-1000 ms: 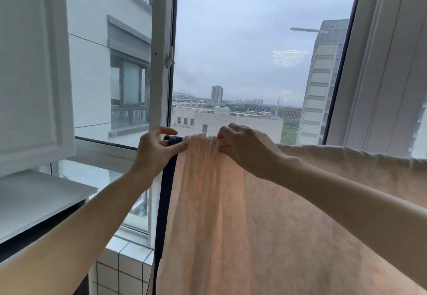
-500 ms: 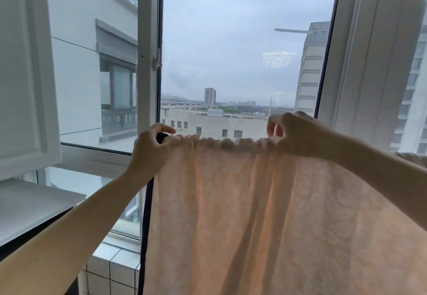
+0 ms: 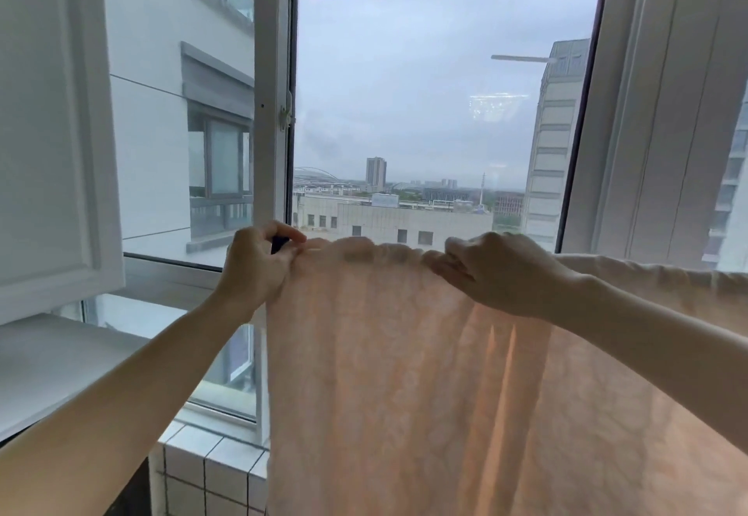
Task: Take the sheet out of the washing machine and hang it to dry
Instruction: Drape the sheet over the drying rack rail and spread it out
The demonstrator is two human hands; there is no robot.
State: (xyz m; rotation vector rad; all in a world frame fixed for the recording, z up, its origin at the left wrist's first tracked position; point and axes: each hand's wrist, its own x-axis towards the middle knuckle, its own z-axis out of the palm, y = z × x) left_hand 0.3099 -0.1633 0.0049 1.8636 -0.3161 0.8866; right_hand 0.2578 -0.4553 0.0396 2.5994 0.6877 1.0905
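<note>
A pale peach sheet (image 3: 404, 374) hangs over a rod in front of the window, its top edge bunched. Only the rod's dark end (image 3: 279, 243) shows, at the sheet's left corner. My left hand (image 3: 255, 268) pinches the sheet's top left corner at that dark end. My right hand (image 3: 494, 272) grips the gathered top edge further right, fingers curled over the fabric. The sheet continues to the right behind my right forearm and falls below the frame.
A white window frame (image 3: 271, 111) stands behind the sheet, with an opened white sash (image 3: 52, 131) at the left. Below it lie a white ledge (image 3: 60, 362) and a tiled sill (image 3: 202, 463). Buildings show outside.
My right hand slid right along the top edge, spreading the bunched sheet, then came back a little leftward. My left hand stayed at the left corner.
</note>
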